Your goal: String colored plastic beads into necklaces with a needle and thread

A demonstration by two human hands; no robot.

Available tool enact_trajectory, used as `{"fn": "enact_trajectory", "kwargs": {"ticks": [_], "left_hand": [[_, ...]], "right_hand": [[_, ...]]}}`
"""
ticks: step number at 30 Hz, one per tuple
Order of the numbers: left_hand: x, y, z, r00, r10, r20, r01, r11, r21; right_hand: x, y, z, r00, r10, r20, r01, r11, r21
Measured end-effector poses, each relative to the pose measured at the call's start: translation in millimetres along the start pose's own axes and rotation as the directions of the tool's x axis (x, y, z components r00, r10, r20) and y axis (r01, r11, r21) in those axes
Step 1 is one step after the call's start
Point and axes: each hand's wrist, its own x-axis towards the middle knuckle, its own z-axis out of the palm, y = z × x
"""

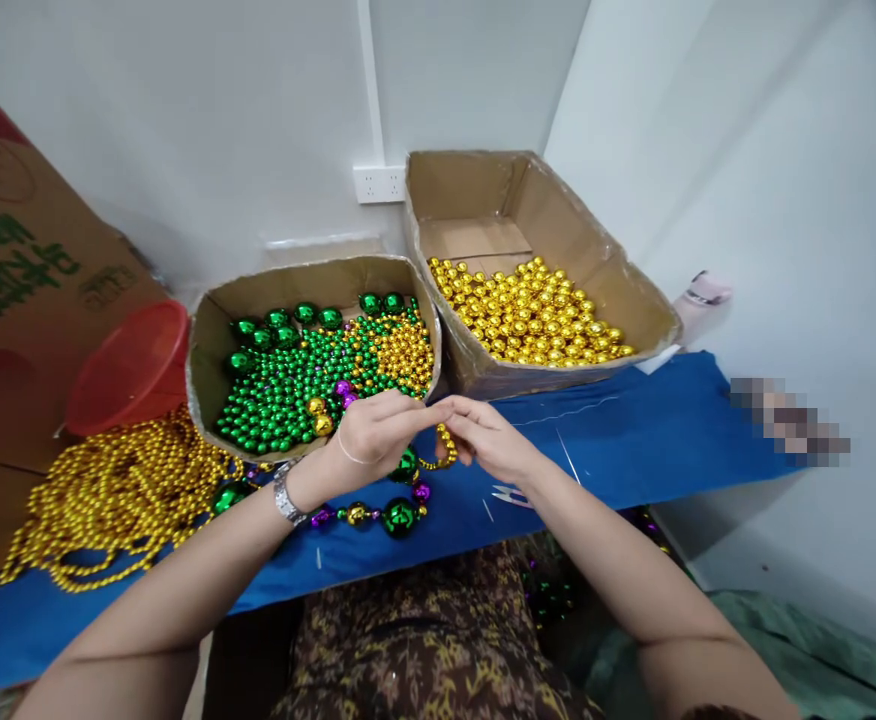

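Observation:
My left hand (380, 432) and my right hand (487, 437) meet above the front of the table, their fingertips pinched together. Whatever lies between the left fingertips is too small to make out. A loop of small gold beads (447, 447) hangs at my right fingers, which are closed on it. Below, a bead necklace with large green (398, 517), purple and gold beads lies on the blue cloth (453, 530), partly hidden by my left hand and wrist. Beside my right wrist are white-handled thread snips (511, 496). A thin needle-like rod (568, 457) lies farther right.
Behind my hands stand a carton of mixed green, gold and purple beads (280, 390) and a larger carton of gold beads (535, 315). At left are a pile of gold bead strands (119, 490), a red plastic basin (127, 370) and a tall cardboard box (25, 250).

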Motion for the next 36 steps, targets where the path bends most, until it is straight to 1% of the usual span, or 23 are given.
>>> {"fn": "enact_trajectory", "kwargs": {"ticks": [2, 4, 6, 7, 8, 9, 10, 12, 14, 15, 16, 17, 19, 20, 22, 23, 24, 26, 27, 29, 31, 33, 36], "left_hand": [[-3, -4, 1.5, 0.996, 0.091, 0.006, -0.091, 0.992, 0.091], [-6, -6, 2.9, 0.991, 0.130, 0.024, -0.132, 0.984, 0.122], [-9, -5, 3.8, 0.993, 0.109, 0.034, -0.113, 0.987, 0.118], [-10, -3, 4.1, 0.997, 0.066, 0.033, -0.069, 0.992, 0.103], [-10, -2, 4.5, 1.000, -0.004, 0.031, 0.002, 0.997, 0.073], [-10, 0, 5.0, 0.994, -0.101, 0.030, 0.100, 0.995, 0.022], [-10, 1, 5.7, 0.976, -0.215, 0.033, 0.217, 0.975, -0.053], [-8, 3, 7.6, 0.896, -0.439, 0.073, 0.443, 0.863, -0.242], [-5, 4, 9.4, 0.809, -0.570, 0.144, 0.573, 0.711, -0.407], [-4, 4, 10.0, 0.784, -0.596, 0.173, 0.599, 0.654, -0.462], [-4, 5, 10.3, 0.773, -0.605, 0.189, 0.608, 0.623, -0.493], [-3, 6, 10.1, 0.775, -0.604, 0.186, 0.604, 0.620, -0.501], [-2, 7, 8.7, 0.807, -0.574, 0.139, 0.566, 0.683, -0.463], [-2, 8, 7.5, 0.834, -0.540, 0.114, 0.533, 0.734, -0.422], [-1, 10, 4.8, 0.897, -0.434, 0.077, 0.434, 0.838, -0.330], [0, 11, 3.5, 0.928, -0.369, 0.058, 0.369, 0.883, -0.290], [0, 11, 2.4, 0.952, -0.304, 0.038, 0.303, 0.919, -0.253], [1, 11, 1.0, 0.980, -0.197, -0.004, 0.193, 0.964, -0.183], [2, 11, 0.8, 0.987, -0.156, -0.025, 0.150, 0.977, -0.153], [2, 12, 1.3, 0.993, -0.104, -0.054, 0.097, 0.989, -0.109], [1, 12, 2.8, 0.994, -0.080, -0.077, 0.072, 0.993, -0.094], [-1, 10, 4.9, 0.991, -0.081, -0.103, 0.073, 0.994, -0.083], [-8, 5, 8.6, 0.988, -0.092, -0.120, 0.092, 0.996, -0.002]], "right_hand": [[2, 6, 2, 0.991, 0.072, 0.116, -0.084, 0.991, 0.105], [2, 9, 2, 0.978, 0.088, 0.190, -0.110, 0.988, 0.109], [0, 5, 0, 0.988, 0.029, 0.152, -0.025, 0.999, -0.029], [-2, 2, -1, 0.995, -0.039, 0.087, 0.053, 0.984, -0.168], [-5, -2, -2, 0.991, -0.135, 0.008, 0.130, 0.931, -0.342], [-8, -6, -1, 0.966, -0.249, -0.063, 0.179, 0.830, -0.528], [-12, -9, 0, 0.928, -0.358, -0.101, 0.192, 0.693, -0.695], [-21, -12, 7, 0.869, -0.490, -0.063, 0.165, 0.408, -0.898], [-31, -11, 16, 0.874, -0.485, 0.033, 0.152, 0.209, -0.966], [-35, -11, 20, 0.889, -0.452, 0.076, 0.163, 0.157, -0.974], [-38, -12, 22, 0.905, -0.409, 0.117, 0.191, 0.144, -0.971], [-39, -13, 22, 0.917, -0.370, 0.150, 0.227, 0.174, -0.958], [-38, -20, 16, 0.923, -0.357, 0.144, 0.269, 0.330, -0.905], [-35, -23, 11, 0.919, -0.384, 0.092, 0.265, 0.427, -0.864], [-25, -27, 1, 0.902, -0.422, -0.089, 0.221, 0.630, -0.744], [-19, -26, -2, 0.907, -0.389, -0.161, 0.199, 0.732, -0.651], [-13, -23, -4, 0.933, -0.314, -0.176, 0.181, 0.832, -0.524], [-4, -13, -4, 0.991, -0.122, -0.056, 0.107, 0.971, -0.215], [-1, -7, -2, 0.998, -0.048, 0.036, 0.050, 0.996, -0.077], [1, 4, 3, 0.984, 0.028, 0.176, -0.046, 0.994, 0.103], [0, 10, 7, 0.975, 0.045, 0.218, -0.084, 0.981, 0.174], [-3, 10, 9, 0.984, 0.027, 0.177, -0.060, 0.981, 0.182], [-7, 2, 9, 0.999, -0.022, 0.043, 0.017, 0.994, 0.110]]}}
